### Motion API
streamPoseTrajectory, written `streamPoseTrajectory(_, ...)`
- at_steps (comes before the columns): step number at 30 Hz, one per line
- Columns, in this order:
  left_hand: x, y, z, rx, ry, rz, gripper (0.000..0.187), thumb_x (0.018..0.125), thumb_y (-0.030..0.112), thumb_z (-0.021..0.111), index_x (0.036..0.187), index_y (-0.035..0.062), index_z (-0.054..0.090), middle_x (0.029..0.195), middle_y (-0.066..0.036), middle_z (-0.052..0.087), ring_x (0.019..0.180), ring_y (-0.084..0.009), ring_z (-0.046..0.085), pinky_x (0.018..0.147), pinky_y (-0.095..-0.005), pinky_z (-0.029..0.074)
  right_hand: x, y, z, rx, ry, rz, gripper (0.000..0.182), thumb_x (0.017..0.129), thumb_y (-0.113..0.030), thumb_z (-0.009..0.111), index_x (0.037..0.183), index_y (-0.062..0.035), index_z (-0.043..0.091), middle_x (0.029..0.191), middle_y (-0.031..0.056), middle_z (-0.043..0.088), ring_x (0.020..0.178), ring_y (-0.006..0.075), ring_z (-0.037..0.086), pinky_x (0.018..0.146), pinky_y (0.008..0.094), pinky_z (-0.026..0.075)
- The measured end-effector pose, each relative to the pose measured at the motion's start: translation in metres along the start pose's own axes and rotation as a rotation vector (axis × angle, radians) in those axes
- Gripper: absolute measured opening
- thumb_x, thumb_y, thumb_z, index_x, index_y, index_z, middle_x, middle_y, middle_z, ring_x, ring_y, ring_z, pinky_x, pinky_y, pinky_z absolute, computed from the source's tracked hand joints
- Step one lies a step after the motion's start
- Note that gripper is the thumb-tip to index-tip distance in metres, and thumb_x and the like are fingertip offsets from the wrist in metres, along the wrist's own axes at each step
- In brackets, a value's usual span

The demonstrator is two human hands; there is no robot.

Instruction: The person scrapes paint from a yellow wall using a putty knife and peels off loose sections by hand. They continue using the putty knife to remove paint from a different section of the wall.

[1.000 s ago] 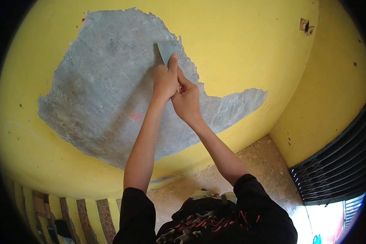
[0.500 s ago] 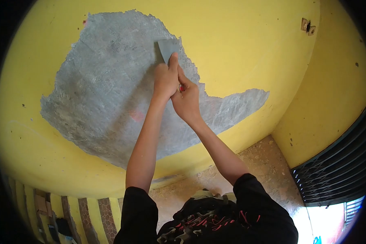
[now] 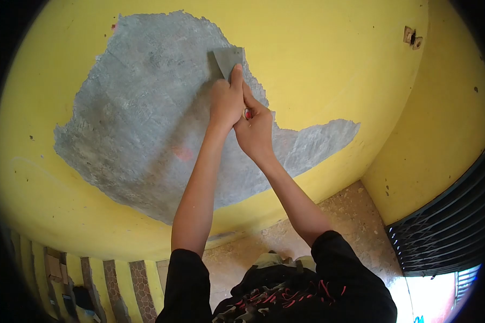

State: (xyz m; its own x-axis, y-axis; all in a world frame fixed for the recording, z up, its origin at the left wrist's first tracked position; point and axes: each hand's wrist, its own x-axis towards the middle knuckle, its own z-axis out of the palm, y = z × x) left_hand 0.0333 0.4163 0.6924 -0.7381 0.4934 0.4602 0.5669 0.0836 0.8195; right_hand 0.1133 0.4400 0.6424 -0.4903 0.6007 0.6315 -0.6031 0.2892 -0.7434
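A flat metal scraper (image 3: 227,58) with a red handle is pressed against the yellow wall (image 3: 328,59), its blade at the ragged upper right edge of a large grey scraped patch (image 3: 145,118). My left hand (image 3: 226,99) is closed around the tool just below the blade, one finger stretched up along it. My right hand (image 3: 256,129) grips the red handle right behind, touching the left hand. Both arms reach up from black sleeves.
A small switch or socket plate (image 3: 413,36) sits high on the wall at right. A dark metal grille (image 3: 447,226) stands in the right corner. Speckled floor (image 3: 339,220) lies below; a patterned striped band (image 3: 113,285) runs at lower left.
Both hands and the scraper have slid a little upward and to the right along the edge of the grey patch. The grip is unchanged.
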Motion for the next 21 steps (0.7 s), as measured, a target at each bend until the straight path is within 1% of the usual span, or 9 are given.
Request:
streamPoseTrajectory(4,-0.026,-0.023,0.003,-0.072,-0.015,0.005,0.068,0.096,0.052,0.042,0.063,-0.0061,0.058,0.056,-0.014,0.058,0.054,-0.027,0.059,0.056,-0.0388,0.045,-0.021,0.037,-0.004,-0.056,-0.007,-0.146,0.059,0.082,0.007,0.049,0.14,-0.0023,0.044,0.131,0.0149,0.058,0.111,0.0121,0.055,0.091,0.0251,0.043)
streamPoseTrajectory(6,-0.048,-0.083,0.02,-0.055,-0.027,-0.01,0.066,0.095,0.055,0.041,0.076,-0.0052,0.06,0.068,-0.013,0.064,0.056,-0.0235,0.061,0.055,-0.0368,0.047,-0.054,0.045,-0.034,-0.153,-0.113,0.056,0.059,0.081,0.004,0.056,0.139,-0.003,0.045,0.121,0.0219,0.062,0.109,0.0184,0.061,0.088,0.0287,0.048)
streamPoseTrajectory(8,-0.098,-0.107,0.023,-0.182,-0.392,-0.423,0.062,0.095,0.055,0.042,0.093,-0.0038,0.06,0.084,-0.014,0.068,0.061,-0.0199,0.064,0.054,-0.0339,0.049,-0.106,0.086,-0.074,-0.103,-0.142,0.093,0.063,0.078,0.003,0.056,0.139,-0.0099,0.046,0.109,0.0215,0.066,0.1,0.021,0.066,0.082,0.03,0.05)
streamPoseTrajectory(9,-0.12,-0.135,0.024,-0.156,-0.59,-0.494,0.059,0.094,0.055,0.045,0.104,-0.0018,0.059,0.091,-0.014,0.069,0.066,-0.0193,0.066,0.055,-0.0309,0.05,-0.145,0.113,-0.108,-0.255,-0.201,0.327,0.064,0.076,0.002,0.053,0.139,-0.0035,0.045,0.125,0.0148,0.061,0.11,0.0139,0.057,0.091,0.0264,0.044)
streamPoseTrajectory(11,-0.172,-0.18,0.023,0.072,-0.73,-0.526,0.057,0.093,0.052,0.049,0.105,-0.002,0.061,0.089,-0.013,0.07,0.071,-0.0208,0.068,0.058,-0.0319,0.051,-0.236,0.159,-0.175,-0.512,-0.1,0.401,0.064,0.074,0.0,0.054,0.138,-0.0028,0.046,0.124,0.0207,0.06,0.116,0.0257,0.058,0.097,0.0327,0.044)
streamPoseTrajectory(12,-0.192,-0.201,0.022,0.147,-0.763,-0.56,0.055,0.093,0.051,0.05,0.103,-0.002,0.062,0.087,-0.013,0.07,0.071,-0.0212,0.068,0.06,-0.033,0.051,-0.296,0.179,-0.224,-0.591,-0.118,0.672,0.065,0.073,0.001,0.054,0.138,-0.003,0.045,0.131,0.0212,0.055,0.124,0.0316,0.051,0.103,0.0348,0.04)
streamPoseTrajectory(13,-0.207,-0.22,0.016,0.199,-0.769,-0.521,0.05,0.095,0.046,0.051,0.105,-0.0017,0.062,0.09,-0.013,0.07,0.076,-0.0215,0.069,0.063,-0.0332,0.052,-0.387,0.219,-0.282,-0.609,-0.014,0.696,0.067,0.073,0.001,0.053,0.139,-0.004,0.044,0.135,0.0209,0.052,0.128,0.0324,0.047,0.106,0.0342,0.037)
streamPoseTrajectory(16,-0.211,-0.22,0.002,0.295,-0.669,-0.309,0.039,0.095,0.036,0.052,0.104,-0.0002,0.064,0.091,-0.014,0.07,0.078,-0.0268,0.069,0.068,-0.0355,0.052,-0.607,0.149,-0.41,-0.918,0.286,1.396,0.065,0.073,0.0,0.053,0.138,-0.0053,0.046,0.135,0.02,0.051,0.128,0.0299,0.046,0.104,0.0336,0.036)
streamPoseTrajectory(21,-0.159,-0.13,-0.009,0.392,-0.238,0.257,0.015,0.088,0.011,0.06,0.1,0.0031,0.067,0.097,-0.016,0.069,0.091,-0.0326,0.066,0.077,-0.0376,0.051,-0.742,-0.023,-0.47,-0.863,0.949,1.977,0.062,0.076,-0.005,0.053,0.137,-0.0053,0.047,0.13,0.019,0.055,0.119,0.0289,0.051,0.094,0.0363,0.043)
